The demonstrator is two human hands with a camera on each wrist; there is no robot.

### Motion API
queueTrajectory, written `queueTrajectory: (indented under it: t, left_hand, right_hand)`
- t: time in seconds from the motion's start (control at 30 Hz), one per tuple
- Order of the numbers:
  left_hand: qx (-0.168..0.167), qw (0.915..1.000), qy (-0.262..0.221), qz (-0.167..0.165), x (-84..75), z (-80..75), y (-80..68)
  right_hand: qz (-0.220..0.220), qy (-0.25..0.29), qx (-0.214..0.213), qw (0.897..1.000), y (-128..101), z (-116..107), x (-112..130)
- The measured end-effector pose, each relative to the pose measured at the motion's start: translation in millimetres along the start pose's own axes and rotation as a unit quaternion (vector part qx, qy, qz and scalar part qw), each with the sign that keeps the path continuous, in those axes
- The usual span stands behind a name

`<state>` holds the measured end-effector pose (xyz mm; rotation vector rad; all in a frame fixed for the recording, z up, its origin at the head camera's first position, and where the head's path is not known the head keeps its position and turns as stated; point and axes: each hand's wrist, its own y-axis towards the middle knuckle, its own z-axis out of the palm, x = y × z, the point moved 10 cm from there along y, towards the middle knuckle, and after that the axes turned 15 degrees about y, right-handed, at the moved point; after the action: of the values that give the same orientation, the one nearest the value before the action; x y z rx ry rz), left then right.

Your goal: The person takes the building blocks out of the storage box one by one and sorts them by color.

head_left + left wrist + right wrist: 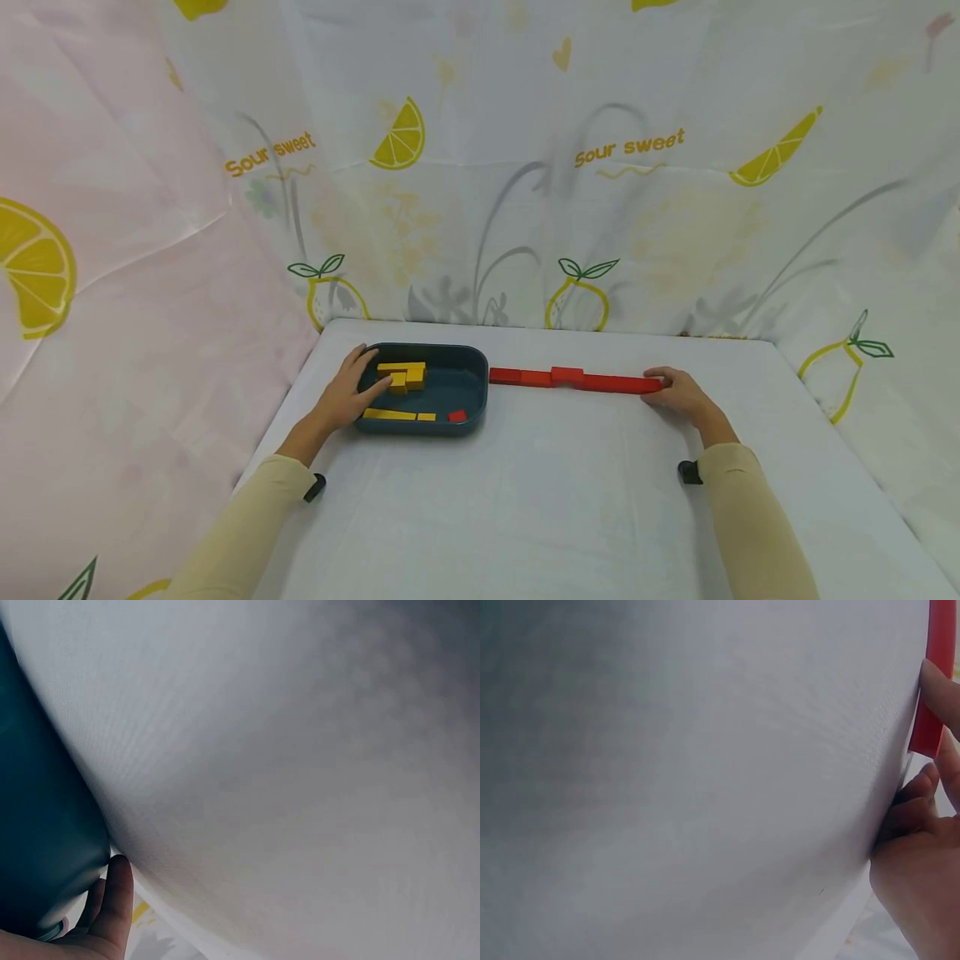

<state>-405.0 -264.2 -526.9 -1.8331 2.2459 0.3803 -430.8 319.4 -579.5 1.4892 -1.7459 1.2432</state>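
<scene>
A dark teal tray [480,404] stands at the left of the table. My left hand [345,398] grips its left side, thumb over the rim and fingers against the outer wall. Inside lie yellow blocks, among them a long bar [401,367], a cube [415,379] and a thin strip [390,414], plus one small red block [457,416]. Several red blocks form a row running right from the tray, with one block [567,376] sitting higher than its neighbours. At the row's right end, my right hand [681,396] pinches a long red block [615,383] between thumb and fingers.
A white cloth covers the table [540,500]. Behind it hangs a lemon-printed curtain [480,208], close along the table's back edge; pinkish cloth [135,333] hangs on the left. Each wrist wears a small black device.
</scene>
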Motion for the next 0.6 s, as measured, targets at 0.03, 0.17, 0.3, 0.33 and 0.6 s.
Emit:
queueTrajectory:
  t: [0.03, 0.17, 0.3, 0.33, 0.6]
  left_hand:
    - [0.001, 1.0000, -0.001, 0.000, 0.2, -0.8, -0.2]
    - [0.001, 1.0000, -0.002, 0.000, 1.8, -4.4, -0.8]
    - [-0.001, 1.0000, 0.000, 0.000, 3.4, -7.2, -1.7]
    - [-0.002, 1.0000, 0.000, -0.001, 4.1, -7.7, -1.9]
    - [-0.006, 1.0000, 0.002, -0.007, 9.7, -13.1, -4.2]
  right_hand:
    - [-0.002, 0.001, 0.000, 1.000, 0.2, 0.7, 0.8]
    - [-0.007, 0.005, -0.001, 1.000, 1.3, 2.3, 4.4]
    - [-0.011, 0.010, 0.000, 1.000, 1.5, 3.7, 9.3]
    - [-0.013, 0.010, -0.001, 1.000, 1.4, 3.8, 10.9]
    - [-0.017, 0.024, -0.010, 1.000, 5.3, 4.5, 18.3]
